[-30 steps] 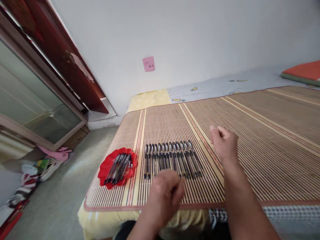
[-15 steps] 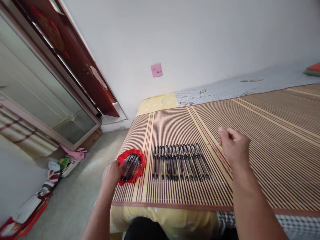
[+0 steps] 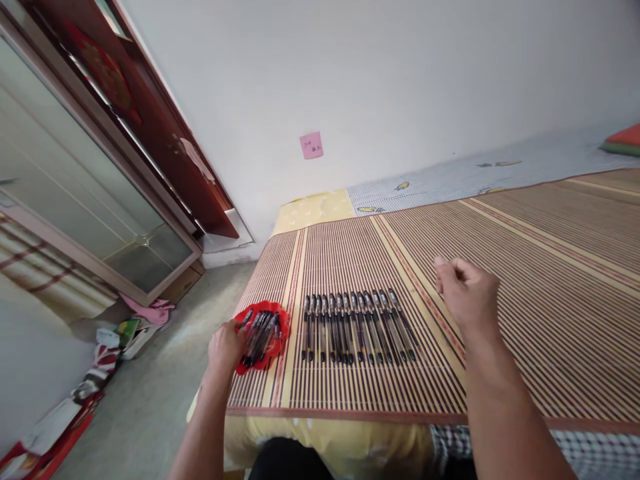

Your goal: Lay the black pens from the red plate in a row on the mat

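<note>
A red scalloped dish [image 3: 283,328] with several black pens [image 3: 262,337] in it lies near the left edge of the striped mat. At the dish's left rim my left hand [image 3: 226,345] is closed on a black pen [image 3: 247,318], whose upper end sticks out past the fingers. Several clear-barrelled pens with black caps [image 3: 357,327] lie side by side in a row, right of the dish. My right hand [image 3: 469,293] hovers over the mat to the right of the row, fingers curled; whatever they may hold is hidden.
The striped mat [image 3: 345,260] covers a bed against a white wall bearing a pink note [image 3: 311,145]. On the left are a sliding glass door [image 3: 115,200], a red-brown door [image 3: 155,147] and clutter on the floor. A folded orange-green item [image 3: 625,141] lies far right.
A pen now shows in my left hand, tilted at the dish's left side. My right hand has hardly moved. The view has shifted slightly.
</note>
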Demonstrator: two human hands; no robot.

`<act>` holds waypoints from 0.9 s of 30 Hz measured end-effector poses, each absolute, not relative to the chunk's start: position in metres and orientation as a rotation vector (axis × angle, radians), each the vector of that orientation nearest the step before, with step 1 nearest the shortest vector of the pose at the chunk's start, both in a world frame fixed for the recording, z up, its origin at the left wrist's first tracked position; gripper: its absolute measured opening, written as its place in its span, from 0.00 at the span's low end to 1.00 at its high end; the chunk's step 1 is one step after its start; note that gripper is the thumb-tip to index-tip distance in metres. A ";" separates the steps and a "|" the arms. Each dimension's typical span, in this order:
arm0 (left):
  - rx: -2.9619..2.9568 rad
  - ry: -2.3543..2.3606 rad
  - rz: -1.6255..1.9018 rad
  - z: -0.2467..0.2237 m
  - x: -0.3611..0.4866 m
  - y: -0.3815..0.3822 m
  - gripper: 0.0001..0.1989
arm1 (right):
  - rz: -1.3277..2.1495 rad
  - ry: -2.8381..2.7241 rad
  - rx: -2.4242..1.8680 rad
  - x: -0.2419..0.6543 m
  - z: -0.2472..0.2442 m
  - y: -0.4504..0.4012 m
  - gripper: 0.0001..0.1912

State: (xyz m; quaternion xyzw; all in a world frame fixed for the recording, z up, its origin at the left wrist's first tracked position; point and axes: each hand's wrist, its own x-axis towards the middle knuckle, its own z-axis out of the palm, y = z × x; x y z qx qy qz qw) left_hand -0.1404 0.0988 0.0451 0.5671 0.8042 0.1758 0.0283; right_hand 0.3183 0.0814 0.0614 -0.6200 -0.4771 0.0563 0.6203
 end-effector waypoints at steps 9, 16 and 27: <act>1.505 1.660 1.271 0.051 -0.039 0.073 0.20 | 0.883 -1.250 -1.176 0.275 0.070 0.079 0.16; 1.160 1.033 1.305 0.062 0.053 0.054 0.16 | 1.206 -1.361 -0.906 0.209 0.079 0.074 0.14; 1.172 0.937 1.252 0.052 0.089 0.058 0.17 | 1.181 -1.192 -0.925 0.229 0.069 0.078 0.19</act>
